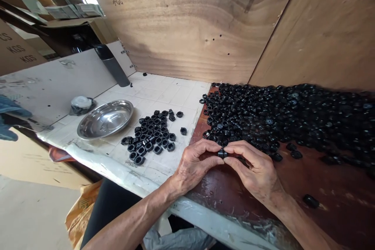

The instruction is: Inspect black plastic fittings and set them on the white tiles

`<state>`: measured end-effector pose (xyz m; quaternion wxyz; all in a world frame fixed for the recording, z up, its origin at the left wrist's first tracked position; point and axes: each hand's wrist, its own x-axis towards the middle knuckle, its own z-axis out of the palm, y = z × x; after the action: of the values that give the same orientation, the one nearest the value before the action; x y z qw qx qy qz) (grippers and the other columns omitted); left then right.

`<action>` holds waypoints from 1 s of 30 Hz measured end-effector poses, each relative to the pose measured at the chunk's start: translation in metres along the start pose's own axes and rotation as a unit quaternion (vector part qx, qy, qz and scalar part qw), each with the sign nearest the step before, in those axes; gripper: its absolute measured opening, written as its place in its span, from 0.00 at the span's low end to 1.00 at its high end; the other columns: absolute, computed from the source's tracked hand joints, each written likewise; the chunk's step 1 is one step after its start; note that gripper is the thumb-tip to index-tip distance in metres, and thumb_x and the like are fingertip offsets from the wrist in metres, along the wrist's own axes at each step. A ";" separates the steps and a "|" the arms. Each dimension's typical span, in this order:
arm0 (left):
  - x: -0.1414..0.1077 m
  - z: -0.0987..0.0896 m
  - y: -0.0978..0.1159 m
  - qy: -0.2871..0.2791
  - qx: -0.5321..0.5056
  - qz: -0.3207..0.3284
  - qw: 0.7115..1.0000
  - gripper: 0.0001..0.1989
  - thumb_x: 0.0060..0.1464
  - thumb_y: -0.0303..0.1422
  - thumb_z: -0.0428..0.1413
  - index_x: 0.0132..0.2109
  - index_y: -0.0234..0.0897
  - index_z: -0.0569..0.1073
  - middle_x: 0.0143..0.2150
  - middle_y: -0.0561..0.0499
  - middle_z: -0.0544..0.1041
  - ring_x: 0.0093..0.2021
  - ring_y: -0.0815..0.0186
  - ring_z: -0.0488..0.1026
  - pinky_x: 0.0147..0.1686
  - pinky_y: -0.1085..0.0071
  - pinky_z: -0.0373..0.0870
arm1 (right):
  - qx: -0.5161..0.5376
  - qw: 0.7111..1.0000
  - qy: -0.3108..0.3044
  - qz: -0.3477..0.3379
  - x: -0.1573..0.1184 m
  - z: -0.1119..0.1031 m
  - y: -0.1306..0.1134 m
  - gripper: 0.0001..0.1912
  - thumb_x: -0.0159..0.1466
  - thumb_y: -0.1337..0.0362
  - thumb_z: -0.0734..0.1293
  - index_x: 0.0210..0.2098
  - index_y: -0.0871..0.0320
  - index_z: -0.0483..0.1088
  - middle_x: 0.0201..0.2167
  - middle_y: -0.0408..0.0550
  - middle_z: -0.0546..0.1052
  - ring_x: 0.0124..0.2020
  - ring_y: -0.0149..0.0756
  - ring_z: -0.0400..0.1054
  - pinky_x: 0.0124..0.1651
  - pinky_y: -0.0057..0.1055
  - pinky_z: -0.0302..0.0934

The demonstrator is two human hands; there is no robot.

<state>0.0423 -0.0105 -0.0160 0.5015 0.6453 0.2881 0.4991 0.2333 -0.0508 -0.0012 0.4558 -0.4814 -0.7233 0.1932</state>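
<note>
My left hand (196, 164) and my right hand (254, 168) meet over the front of the dark red board (228, 191). Thumb and forefinger of each pinch one small black part (222, 153) between them. Just beyond my fingers begins a large heap of black parts (281, 113), spread along the wooden back panel. Left of my left hand, a loose group of black ring-shaped parts (152, 131) lies on the white surface. One black piece (311, 201) rests alone on the board, right of my right forearm.
A shiny metal bowl (106, 119) stands on the white surface (164, 90) at the left, beside a wrapped roll (82, 104). Behind it a dark grey bottle (113, 66) leans slightly. A wooden panel (187, 27) closes off the back. Blue gloves (11, 113) hang at the far left.
</note>
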 end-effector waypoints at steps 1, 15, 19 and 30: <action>0.000 0.000 -0.002 -0.005 0.003 0.013 1.000 0.10 0.53 0.30 0.68 0.43 0.37 0.79 0.43 0.48 0.80 0.44 0.65 0.78 0.49 0.67 0.75 | 0.000 1.000 0.001 0.022 -0.001 0.000 0.000 0.07 0.67 0.66 0.69 0.45 0.53 0.73 0.41 0.45 0.78 0.41 0.34 0.74 0.45 0.28 0.68; -0.001 -0.001 -0.003 -0.022 0.032 0.052 0.998 0.10 0.56 0.30 0.65 0.45 0.38 0.78 0.45 0.47 0.80 0.46 0.64 0.78 0.49 0.66 0.76 | 0.013 0.991 -0.082 0.109 -0.001 -0.005 -0.005 0.06 0.71 0.60 0.64 0.43 0.55 0.71 0.21 0.37 0.74 0.24 0.30 0.70 0.32 0.24 0.64; -0.004 -0.002 -0.008 -0.054 0.076 0.111 0.989 0.13 0.59 0.27 0.62 0.51 0.39 0.76 0.49 0.45 0.79 0.49 0.63 0.78 0.49 0.65 0.77 | -0.007 0.984 -0.112 0.136 0.001 -0.004 -0.009 0.16 0.73 0.58 0.59 0.31 0.55 0.68 0.19 0.37 0.70 0.20 0.28 0.66 0.28 0.25 0.59; 0.001 0.002 0.005 -0.004 0.012 -0.037 0.999 0.09 0.54 0.33 0.67 0.43 0.37 0.80 0.44 0.48 0.81 0.45 0.63 0.78 0.50 0.66 0.75 | 0.005 0.993 -0.038 0.115 -0.003 -0.002 -0.005 0.07 0.70 0.58 0.65 0.42 0.54 0.71 0.28 0.41 0.75 0.28 0.34 0.71 0.34 0.28 0.64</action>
<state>0.0441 -0.0119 -0.0115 0.5134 0.6418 0.3159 0.4741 0.2329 -0.0558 0.0018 0.4054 -0.5517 -0.6786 0.2661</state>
